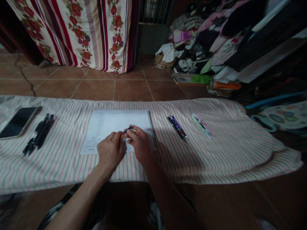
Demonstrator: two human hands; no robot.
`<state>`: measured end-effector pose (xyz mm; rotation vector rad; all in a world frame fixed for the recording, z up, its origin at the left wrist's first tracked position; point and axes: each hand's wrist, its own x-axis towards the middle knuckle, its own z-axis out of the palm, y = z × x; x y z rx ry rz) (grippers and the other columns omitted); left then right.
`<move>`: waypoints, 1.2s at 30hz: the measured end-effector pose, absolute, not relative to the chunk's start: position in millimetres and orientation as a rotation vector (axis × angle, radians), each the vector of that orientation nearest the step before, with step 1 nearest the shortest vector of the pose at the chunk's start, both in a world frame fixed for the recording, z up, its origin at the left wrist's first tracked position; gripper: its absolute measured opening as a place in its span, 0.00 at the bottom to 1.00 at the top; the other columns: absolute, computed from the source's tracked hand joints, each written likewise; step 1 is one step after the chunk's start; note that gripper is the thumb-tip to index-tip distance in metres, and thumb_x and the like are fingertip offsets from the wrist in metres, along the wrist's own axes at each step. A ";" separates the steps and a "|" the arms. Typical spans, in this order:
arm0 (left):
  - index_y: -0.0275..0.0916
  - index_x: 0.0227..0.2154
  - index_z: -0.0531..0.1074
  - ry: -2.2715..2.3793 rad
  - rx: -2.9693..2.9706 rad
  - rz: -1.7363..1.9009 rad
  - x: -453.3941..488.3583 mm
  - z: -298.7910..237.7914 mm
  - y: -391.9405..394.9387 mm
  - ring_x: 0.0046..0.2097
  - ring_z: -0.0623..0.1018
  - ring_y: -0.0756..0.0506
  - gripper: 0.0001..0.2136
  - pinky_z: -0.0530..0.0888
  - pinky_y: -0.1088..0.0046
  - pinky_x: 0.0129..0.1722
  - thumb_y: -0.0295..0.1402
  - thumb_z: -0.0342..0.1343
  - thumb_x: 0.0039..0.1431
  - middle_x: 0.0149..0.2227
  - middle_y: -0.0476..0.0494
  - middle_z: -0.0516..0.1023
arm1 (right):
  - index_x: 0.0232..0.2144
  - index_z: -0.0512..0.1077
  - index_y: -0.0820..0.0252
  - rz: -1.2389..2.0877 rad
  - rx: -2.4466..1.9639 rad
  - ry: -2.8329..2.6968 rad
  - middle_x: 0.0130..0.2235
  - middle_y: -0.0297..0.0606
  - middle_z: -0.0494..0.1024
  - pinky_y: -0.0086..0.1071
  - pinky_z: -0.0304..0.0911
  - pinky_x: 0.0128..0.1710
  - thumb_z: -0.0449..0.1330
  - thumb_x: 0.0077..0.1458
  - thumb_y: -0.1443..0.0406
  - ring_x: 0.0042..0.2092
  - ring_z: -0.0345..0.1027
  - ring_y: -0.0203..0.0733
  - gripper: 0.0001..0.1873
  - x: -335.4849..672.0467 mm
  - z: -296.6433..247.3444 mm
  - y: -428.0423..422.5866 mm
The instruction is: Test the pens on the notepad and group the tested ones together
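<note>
my curled left hand (110, 147) and right hand (141, 142) pinch the dark pen (128, 129), likely light and stiff, best gripped mid-barrel.

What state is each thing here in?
Dark pen: held by left hand and right hand.
Spiral notebook: lying flat.
Phone: lying flat, screen dark.
Black pens: lying bunched.
Purple and black pens: lying together.
Pale pens: lying together.
Striped cloth: spread, creased.
Curtain: hanging.
</note>
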<state>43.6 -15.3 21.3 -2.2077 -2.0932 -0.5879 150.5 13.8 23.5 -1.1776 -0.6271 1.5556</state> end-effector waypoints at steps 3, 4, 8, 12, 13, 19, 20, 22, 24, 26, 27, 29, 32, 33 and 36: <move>0.39 0.42 0.73 -2.098 -2.196 -0.599 43.8 21.2 -15.0 0.32 0.76 0.46 0.15 0.61 0.71 0.27 0.35 0.41 0.64 0.33 0.45 0.78 | 0.30 0.70 0.61 1.566 -1.188 -0.619 0.27 0.34 0.74 0.24 0.57 0.23 0.66 0.38 0.59 0.30 0.69 0.34 0.16 150.8 21.4 14.1; 0.39 0.42 0.73 -2.091 -2.200 -0.602 43.9 21.0 -15.0 0.32 0.76 0.46 0.16 0.61 0.71 0.27 0.36 0.41 0.64 0.33 0.45 0.78 | 0.28 0.70 0.61 1.561 -1.197 -0.637 0.25 0.33 0.73 0.24 0.56 0.22 0.66 0.38 0.58 0.28 0.67 0.33 0.16 150.9 21.0 14.0; 0.38 0.41 0.74 -2.053 -2.224 -0.616 44.2 19.9 -15.2 0.32 0.76 0.45 0.16 0.62 0.70 0.27 0.36 0.41 0.65 0.32 0.44 0.78 | 0.22 0.69 0.62 1.496 -1.223 -0.692 0.20 0.29 0.67 0.24 0.51 0.19 0.65 0.39 0.58 0.23 0.60 0.29 0.13 151.4 21.6 13.0; 0.38 0.41 0.74 -2.057 -2.232 -0.598 44.4 19.5 -15.2 0.32 0.76 0.45 0.16 0.63 0.70 0.28 0.35 0.41 0.64 0.32 0.43 0.78 | 0.21 0.69 0.62 1.462 -1.233 -0.729 0.19 0.28 0.66 0.24 0.51 0.19 0.63 0.41 0.60 0.22 0.58 0.29 0.10 151.3 22.6 12.5; 0.38 0.41 0.74 -2.065 -2.233 -0.585 44.5 19.7 -15.1 0.32 0.76 0.45 0.16 0.63 0.71 0.28 0.35 0.41 0.64 0.32 0.43 0.78 | 0.22 0.70 0.62 1.462 -1.233 -0.729 0.20 0.29 0.67 0.24 0.51 0.19 0.62 0.41 0.61 0.23 0.59 0.29 0.09 151.2 22.5 12.7; 0.38 0.42 0.73 -2.104 -2.233 -0.533 44.3 21.9 -15.0 0.33 0.76 0.45 0.16 0.62 0.71 0.28 0.35 0.41 0.63 0.33 0.43 0.78 | 0.31 0.72 0.61 1.544 -1.205 -0.706 0.30 0.34 0.74 0.23 0.57 0.22 0.61 0.41 0.61 0.28 0.66 0.32 0.12 150.3 23.1 13.3; 0.38 0.42 0.73 -2.105 -2.230 -0.542 44.1 22.0 -15.1 0.33 0.76 0.45 0.16 0.62 0.71 0.27 0.35 0.41 0.63 0.33 0.43 0.79 | 0.31 0.72 0.60 1.558 -1.196 -0.699 0.31 0.35 0.74 0.23 0.58 0.22 0.61 0.41 0.60 0.29 0.67 0.32 0.13 150.2 23.7 12.9; 0.38 0.42 0.73 -2.099 -2.218 -0.567 43.5 21.7 -15.4 0.33 0.77 0.45 0.16 0.62 0.70 0.28 0.35 0.41 0.64 0.34 0.44 0.79 | 0.31 0.71 0.60 1.572 -1.188 -0.681 0.31 0.35 0.74 0.24 0.59 0.23 0.62 0.42 0.58 0.31 0.67 0.33 0.14 150.2 24.8 11.8; 0.38 0.42 0.73 -2.085 -2.212 -0.579 43.1 21.1 -15.6 0.33 0.77 0.45 0.16 0.63 0.70 0.28 0.35 0.41 0.64 0.34 0.44 0.79 | 0.29 0.70 0.60 1.561 -1.212 -0.678 0.29 0.35 0.73 0.24 0.58 0.22 0.64 0.41 0.56 0.30 0.67 0.34 0.15 150.5 25.1 11.0; 0.38 0.42 0.73 -2.067 -2.213 -0.570 43.2 20.6 -15.7 0.33 0.76 0.45 0.16 0.62 0.70 0.28 0.35 0.41 0.64 0.33 0.44 0.78 | 0.26 0.70 0.61 1.535 -1.234 -0.691 0.25 0.33 0.71 0.24 0.55 0.21 0.65 0.40 0.56 0.27 0.64 0.32 0.15 151.3 24.5 10.8; 0.38 0.42 0.73 -2.055 -2.219 -0.561 43.3 20.3 -15.6 0.32 0.76 0.45 0.16 0.62 0.70 0.27 0.35 0.41 0.64 0.32 0.44 0.78 | 0.25 0.69 0.62 1.519 -1.239 -0.700 0.23 0.31 0.70 0.24 0.53 0.20 0.65 0.40 0.57 0.25 0.62 0.31 0.15 151.7 24.0 11.0; 0.38 0.41 0.73 -2.028 -2.231 -0.549 43.7 19.7 -15.5 0.32 0.76 0.45 0.15 0.62 0.71 0.27 0.35 0.41 0.64 0.31 0.44 0.78 | 0.22 0.68 0.62 1.490 -1.240 -0.711 0.20 0.29 0.67 0.24 0.50 0.19 0.65 0.40 0.58 0.22 0.58 0.29 0.14 152.5 23.1 11.6; 0.38 0.41 0.73 -2.004 -2.240 -0.554 44.0 18.7 -15.2 0.32 0.76 0.45 0.14 0.62 0.70 0.28 0.34 0.42 0.63 0.31 0.45 0.77 | 0.20 0.69 0.62 1.471 -1.241 -0.708 0.19 0.28 0.65 0.24 0.49 0.18 0.65 0.40 0.59 0.21 0.56 0.28 0.13 153.3 22.8 12.4; 0.38 0.41 0.73 -2.002 -2.240 -0.559 43.9 18.5 -15.1 0.32 0.76 0.45 0.14 0.62 0.70 0.28 0.33 0.42 0.63 0.31 0.44 0.77 | 0.20 0.69 0.62 1.471 -1.240 -0.711 0.19 0.28 0.65 0.24 0.49 0.18 0.64 0.40 0.59 0.21 0.56 0.28 0.12 153.5 23.0 12.5; 0.37 0.41 0.73 -2.008 -2.247 -0.567 43.3 18.4 -15.1 0.32 0.76 0.45 0.14 0.62 0.70 0.28 0.33 0.42 0.63 0.32 0.44 0.77 | 0.22 0.71 0.63 1.472 -1.234 -0.726 0.20 0.30 0.67 0.24 0.50 0.19 0.63 0.41 0.60 0.23 0.59 0.29 0.10 153.6 24.6 12.1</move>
